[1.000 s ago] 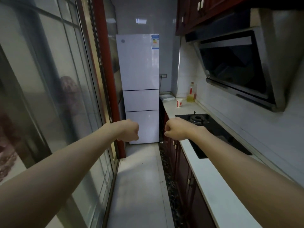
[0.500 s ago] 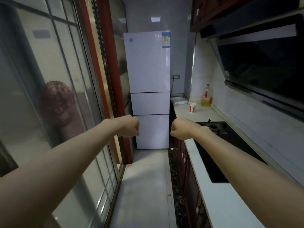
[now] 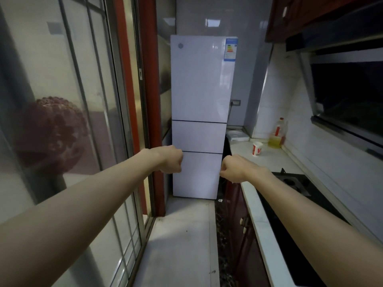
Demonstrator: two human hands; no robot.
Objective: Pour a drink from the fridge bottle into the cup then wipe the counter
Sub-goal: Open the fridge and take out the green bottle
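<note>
A tall white fridge (image 3: pixel 200 96) with three closed doors stands at the far end of a narrow kitchen aisle. On the white counter (image 3: pixel 267 160) to its right sits a white paper cup (image 3: pixel 257 148) with red print. Both my arms reach straight ahead. My left hand (image 3: pixel 171 159) and my right hand (image 3: pixel 232 169) are curled into fists that hold nothing, in front of the fridge's lowest door and well short of it. No drink bottle is in sight.
A yellow oil bottle (image 3: pixel 277 133) stands against the back wall tiles. A white box (image 3: pixel 237 135) lies beside the fridge. A black gas hob (image 3: pixel 294 185) is set in the counter, under a range hood (image 3: pixel 348 96). Glass sliding doors (image 3: pixel 68 121) line the left.
The view has moved forward down the aisle, so the fridge and cup look larger and nearer. Both fists have stayed curled and held out in front.
</note>
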